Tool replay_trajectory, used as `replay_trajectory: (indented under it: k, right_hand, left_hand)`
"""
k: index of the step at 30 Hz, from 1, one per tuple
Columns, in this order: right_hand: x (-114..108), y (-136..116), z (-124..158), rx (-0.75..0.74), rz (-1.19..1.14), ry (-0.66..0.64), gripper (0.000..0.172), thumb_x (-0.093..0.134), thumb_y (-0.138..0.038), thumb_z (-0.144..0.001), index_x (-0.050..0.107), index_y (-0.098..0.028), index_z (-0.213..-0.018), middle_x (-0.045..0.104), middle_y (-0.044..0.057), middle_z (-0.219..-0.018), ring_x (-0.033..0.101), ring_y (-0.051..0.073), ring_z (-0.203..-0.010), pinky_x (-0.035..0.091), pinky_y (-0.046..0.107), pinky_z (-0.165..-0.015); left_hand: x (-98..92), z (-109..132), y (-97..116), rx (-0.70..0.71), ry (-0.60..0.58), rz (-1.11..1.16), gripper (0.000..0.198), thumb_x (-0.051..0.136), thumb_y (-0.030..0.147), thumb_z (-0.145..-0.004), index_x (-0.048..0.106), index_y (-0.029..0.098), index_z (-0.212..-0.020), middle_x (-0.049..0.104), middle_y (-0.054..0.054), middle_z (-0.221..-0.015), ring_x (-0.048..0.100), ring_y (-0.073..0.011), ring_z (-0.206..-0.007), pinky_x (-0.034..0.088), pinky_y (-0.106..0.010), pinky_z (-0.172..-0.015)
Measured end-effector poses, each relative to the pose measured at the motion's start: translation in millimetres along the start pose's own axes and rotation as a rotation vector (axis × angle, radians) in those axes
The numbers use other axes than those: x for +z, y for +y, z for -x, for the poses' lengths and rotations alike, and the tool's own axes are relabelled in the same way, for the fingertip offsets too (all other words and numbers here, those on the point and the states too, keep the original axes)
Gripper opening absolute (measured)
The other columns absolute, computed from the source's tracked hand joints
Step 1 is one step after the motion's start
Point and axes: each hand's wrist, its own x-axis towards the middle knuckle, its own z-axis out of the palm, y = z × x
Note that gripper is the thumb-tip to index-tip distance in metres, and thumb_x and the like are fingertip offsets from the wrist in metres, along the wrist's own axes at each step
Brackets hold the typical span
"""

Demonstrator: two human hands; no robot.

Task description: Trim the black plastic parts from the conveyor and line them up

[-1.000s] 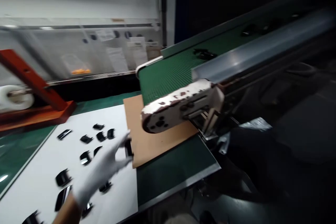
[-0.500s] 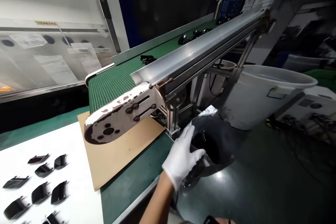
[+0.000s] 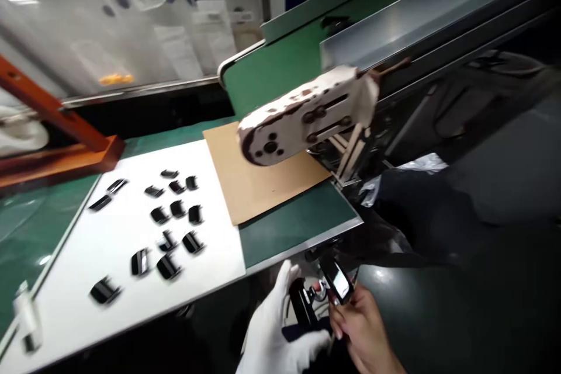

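My left hand (image 3: 278, 327), in a white glove, is at the bottom middle with its thumb and fingers spread around one end of a glossy black moulded plastic part (image 3: 302, 304). Whether the glove touches it is unclear. My bare right hand (image 3: 362, 324) has its fingers closed on the other side of this part, below a shiny black piece (image 3: 337, 280) that reflects white light. A curved, shiny link joins the two pieces. Several similar black parts (image 3: 177, 208) lie spread over a white sheet (image 3: 210, 187) on the green table (image 3: 289, 222) to the left.
A conveyor (image 3: 280, 73) with a green belt and chipped white end plate (image 3: 302, 111) overhangs a cardboard sheet (image 3: 263, 187). On the right, a dark bag-lined bin (image 3: 433, 204) stands below the table edge. An orange-brown frame (image 3: 65, 152) is at far left.
The view has swung left and down. My gloved left hand has come away from the dark bin's opening, and my right hand has come into view holding the black part.
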Motion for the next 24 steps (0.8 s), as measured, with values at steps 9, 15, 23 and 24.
replay_trajectory:
  k: [9, 15, 23, 24]
  right_hand:
    - [20.2, 7.4, 8.4, -0.025, 0.092, -0.047, 0.015, 0.07, -0.018, -0.057, 0.065, -0.018, -0.071, 0.05, -0.005, -0.045, 0.034, 0.005, -0.037, 0.028, 0.017, -0.034]
    - [15.9, 5.4, 12.0, 0.023, 0.182, -0.165, 0.016, 0.067, -0.017, -0.062, 0.064, -0.018, -0.077, 0.047, -0.007, -0.044, 0.033, 0.005, -0.034, 0.027, 0.017, -0.033]
    - [17.4, -9.8, 16.2, 0.061, 0.14, -0.237, 0.021, 0.073, -0.011, -0.053, 0.067, -0.017, -0.071, 0.052, -0.005, -0.047, 0.031, 0.003, -0.034, 0.023, 0.017, -0.033]
    - [18.5, -12.3, 16.8, 0.065, 0.117, -0.253, 0.02, 0.076, -0.012, -0.052, 0.067, -0.016, -0.07, 0.052, -0.005, -0.047, 0.03, 0.002, -0.034, 0.022, 0.016, -0.033]
  left_hand:
    - [-29.4, 10.1, 13.2, 0.054, -0.066, -0.09, 0.097, 0.076, 0.018, -0.071, 0.017, 0.033, -0.148, 0.059, -0.004, -0.126, 0.06, -0.0225, -0.111, 0.049, -0.035, -0.097]
    - [-44.8, 5.1, 24.1, 0.039, -0.177, -0.088, 0.092, 0.077, 0.018, -0.07, 0.027, 0.029, -0.146, 0.061, -0.005, -0.123, 0.058, -0.0241, -0.11, 0.047, -0.035, -0.097]
    - [-29.4, 13.2, 28.3, -0.029, -0.083, 0.445, 0.086, 0.075, 0.004, -0.069, 0.036, 0.027, -0.142, 0.066, -0.002, -0.115, 0.066, -0.0194, -0.098, 0.052, -0.027, -0.089]
    - [-25.0, 16.0, 28.0, -0.021, -0.045, 0.497, 0.083, 0.075, 0.005, -0.07, 0.038, 0.028, -0.141, 0.066, -0.001, -0.115, 0.066, -0.0189, -0.098, 0.052, -0.026, -0.089]
